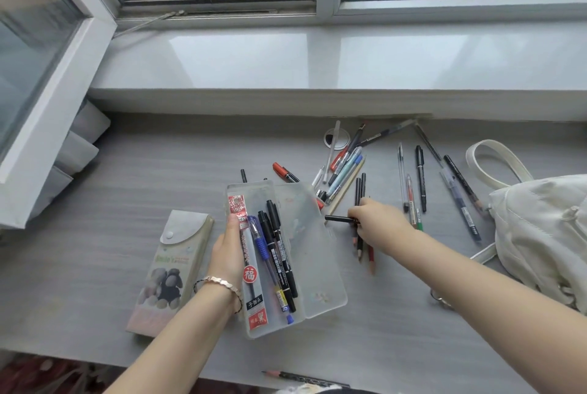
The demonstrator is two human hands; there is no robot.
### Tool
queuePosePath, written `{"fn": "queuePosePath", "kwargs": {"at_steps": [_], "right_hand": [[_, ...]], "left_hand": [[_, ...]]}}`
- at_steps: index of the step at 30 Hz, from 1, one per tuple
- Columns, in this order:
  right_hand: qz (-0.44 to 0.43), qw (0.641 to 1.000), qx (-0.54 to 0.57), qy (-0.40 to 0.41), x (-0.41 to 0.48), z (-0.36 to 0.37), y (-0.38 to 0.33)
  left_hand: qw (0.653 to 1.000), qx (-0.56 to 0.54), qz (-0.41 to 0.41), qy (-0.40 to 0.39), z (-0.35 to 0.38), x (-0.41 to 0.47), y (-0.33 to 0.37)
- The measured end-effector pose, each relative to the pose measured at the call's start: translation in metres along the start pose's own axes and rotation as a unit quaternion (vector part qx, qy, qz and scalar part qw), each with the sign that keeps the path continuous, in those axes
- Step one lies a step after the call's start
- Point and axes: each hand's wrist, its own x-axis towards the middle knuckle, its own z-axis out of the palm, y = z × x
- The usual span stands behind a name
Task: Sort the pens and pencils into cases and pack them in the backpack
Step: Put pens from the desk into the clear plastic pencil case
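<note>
My left hand (227, 253) grips the left side of an open clear plastic case (320, 276), which holds several pens and a red-labelled refill pack. My right hand (378, 223) pinches a short black pen (338, 218) just right of the case lid, above a few pencils (362, 244) lying on the desk. A closed soft case with a snap flap (173, 269) lies to the left. Loose pens and pencils (346, 168) are scattered behind and to the right. The white backpack (540, 234) sits at the right edge.
The grey desk (127, 187) runs under a wide window sill (286, 60). A round cable grommet (336, 139) sits near the back. One pencil (305, 378) lies at the desk's front edge. Backpack straps (495, 155) loop onto the desk at the right.
</note>
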Motion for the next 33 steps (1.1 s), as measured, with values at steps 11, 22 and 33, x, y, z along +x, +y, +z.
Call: {"fn": "queuePosePath", "kwargs": {"at_steps": [11,22,33], "right_hand": [[-0.018,0.913,0.39,0.122,-0.037,-0.038,-0.067],[-0.154,0.937,0.24,0.202,-0.061,0.002,-0.121],[-0.009,0.94,0.263,0.216,0.027,-0.045,-0.077]], "left_hand": [[0.997,-0.06,-0.03,-0.022,0.007,0.0,-0.007],[0.975,-0.175,-0.101,-0.094,0.017,0.003,-0.004],[0.999,-0.042,-0.007,0.003,-0.007,0.02,0.015]]}}
